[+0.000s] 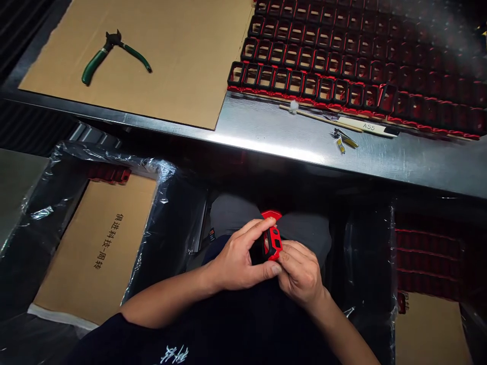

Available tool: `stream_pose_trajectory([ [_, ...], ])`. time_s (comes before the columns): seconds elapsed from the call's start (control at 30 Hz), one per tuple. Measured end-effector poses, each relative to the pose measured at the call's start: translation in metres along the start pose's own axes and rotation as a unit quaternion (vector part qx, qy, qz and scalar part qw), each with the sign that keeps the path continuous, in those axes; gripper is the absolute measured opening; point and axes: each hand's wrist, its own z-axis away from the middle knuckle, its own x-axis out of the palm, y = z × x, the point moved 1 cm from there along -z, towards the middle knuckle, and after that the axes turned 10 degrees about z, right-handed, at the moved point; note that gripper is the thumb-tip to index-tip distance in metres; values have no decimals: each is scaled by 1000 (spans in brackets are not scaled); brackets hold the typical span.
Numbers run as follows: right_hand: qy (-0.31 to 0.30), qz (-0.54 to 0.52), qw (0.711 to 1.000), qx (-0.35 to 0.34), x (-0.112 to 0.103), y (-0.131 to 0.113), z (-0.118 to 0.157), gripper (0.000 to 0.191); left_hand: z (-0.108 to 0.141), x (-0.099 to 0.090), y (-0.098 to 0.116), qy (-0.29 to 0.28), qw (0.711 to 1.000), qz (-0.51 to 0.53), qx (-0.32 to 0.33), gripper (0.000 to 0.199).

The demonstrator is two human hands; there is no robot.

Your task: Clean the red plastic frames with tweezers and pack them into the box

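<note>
Above my lap I hold a red and black plastic housing (274, 242), a small frame with square openings in its red side. My left hand (245, 253) grips it from the left, thumb along the near edge and fingers over the far edge. My right hand (302, 271) is closed against the housing's right side, its fingertips pinched together. Whether a small item sits between those fingertips cannot be made out. Behind the housing a red flat piece (271, 216) shows partly; its link to the housing is hidden.
Rows of similar red-black housings (312, 86) stand on the metal table (266, 137). Green-handled cutters (113, 40) lie on cardboard (171, 66). Near the edge are a cotton-tipped stick (304, 112), a white "A55" marker (367, 125) and nail clippers (344, 139). Plastic-lined bins (152, 172) flank me.
</note>
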Motion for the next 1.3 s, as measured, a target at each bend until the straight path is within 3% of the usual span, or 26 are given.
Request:
stream_pose_trajectory([
  [0.13,25,-6,1000,-11,0,1,-1,18,3,1,-6,-2,998,-13,68,90],
  [0.3,38,-20,999,0,-2,0,-6,27,6,2,-11,12,994,-42,105,99],
  [0.4,50,-59,996,53,-5,-2,-5,34,6,3,-14,11,988,-47,146,103],
  [0.47,49,-113,984,129,-8,0,-2,34,6,4,-15,8,984,-48,169,105],
  [0.53,35,-198,954,221,-9,2,2,31,6,4,-18,2,981,-51,185,107],
  [0.63,9,-344,883,319,-8,4,5,24,6,4,-21,-9,977,-56,205,108],
  [0.73,-11,-439,826,352,-6,4,4,19,6,5,-25,-18,978,-42,203,109],
  [0.83,-25,-469,801,372,-5,2,2,19,7,5,-28,-28,983,-16,178,110],
  [1.07,-21,-459,810,365,-8,-4,-2,21,6,4,-32,-67,990,38,117,107],
  [1.3,-13,-435,824,362,-8,-4,-2,18,4,3,-33,-82,984,8,159,100],
])
